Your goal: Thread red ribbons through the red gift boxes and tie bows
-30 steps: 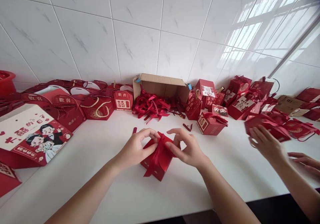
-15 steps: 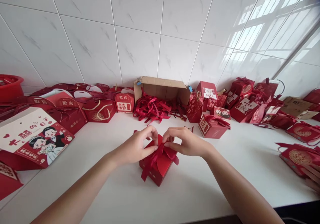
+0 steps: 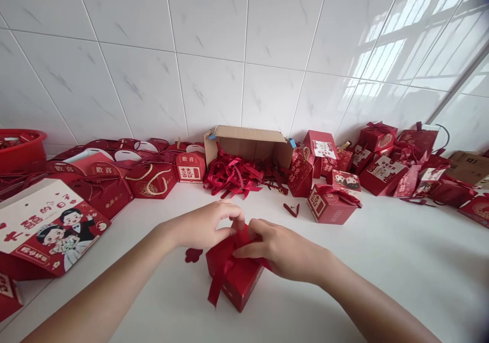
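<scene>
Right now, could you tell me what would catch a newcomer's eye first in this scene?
Front and centre, the left hand and right hand pinch red ribbon on a small red box on the white counter. Behind it, an open cardboard carton spills ribbons against the tiled wall.

A small red gift box point(image 3: 237, 279) stands upright on the white counter, red ribbon point(image 3: 217, 282) trailing down its front.

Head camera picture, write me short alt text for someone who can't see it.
Two bare hands, left hand and right hand, pinch a red ribbon on top of a small red box on a white counter. Behind, an open cardboard box spills ribbons among many red gift boxes along a white tiled wall.
</scene>
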`<state>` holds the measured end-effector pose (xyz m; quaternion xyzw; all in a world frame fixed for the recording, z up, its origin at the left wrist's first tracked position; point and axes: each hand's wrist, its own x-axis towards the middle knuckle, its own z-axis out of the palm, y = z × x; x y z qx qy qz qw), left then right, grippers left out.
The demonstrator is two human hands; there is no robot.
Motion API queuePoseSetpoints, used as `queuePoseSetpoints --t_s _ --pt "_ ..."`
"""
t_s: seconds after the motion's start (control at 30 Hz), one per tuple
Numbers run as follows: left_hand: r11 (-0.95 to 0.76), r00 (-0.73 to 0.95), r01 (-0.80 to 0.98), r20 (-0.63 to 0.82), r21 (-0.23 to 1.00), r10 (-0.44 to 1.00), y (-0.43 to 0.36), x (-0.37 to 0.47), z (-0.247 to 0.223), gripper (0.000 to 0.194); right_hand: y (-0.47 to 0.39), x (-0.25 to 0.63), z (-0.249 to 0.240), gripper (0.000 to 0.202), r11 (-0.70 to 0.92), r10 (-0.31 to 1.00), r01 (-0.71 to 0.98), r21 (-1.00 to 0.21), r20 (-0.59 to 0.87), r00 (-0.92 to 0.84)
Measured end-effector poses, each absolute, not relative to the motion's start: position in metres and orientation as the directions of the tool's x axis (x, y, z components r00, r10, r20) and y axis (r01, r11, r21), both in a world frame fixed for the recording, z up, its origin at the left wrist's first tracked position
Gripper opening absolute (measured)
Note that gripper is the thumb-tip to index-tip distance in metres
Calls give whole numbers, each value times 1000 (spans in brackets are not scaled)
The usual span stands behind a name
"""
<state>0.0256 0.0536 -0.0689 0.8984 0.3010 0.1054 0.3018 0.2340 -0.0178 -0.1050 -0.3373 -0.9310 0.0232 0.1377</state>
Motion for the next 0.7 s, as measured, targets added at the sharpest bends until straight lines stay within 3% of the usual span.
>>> queuePoseSetpoints --t_s 0.13,0.43,0.7 --pt "-672 835 455 -17 584 550 49 25 -72 9 -14 235 -108 47 777 630 590 -220 254 -734" --pt "-595 804 462 -26 658 594 41 10 -84 8 -21 233 -108 46 742 648 540 -397 222 -728" --pt "-610 817 451 -25 652 576 30 6 -76 7 -29 225 -109 44 736 650 546 -401 194 -735"
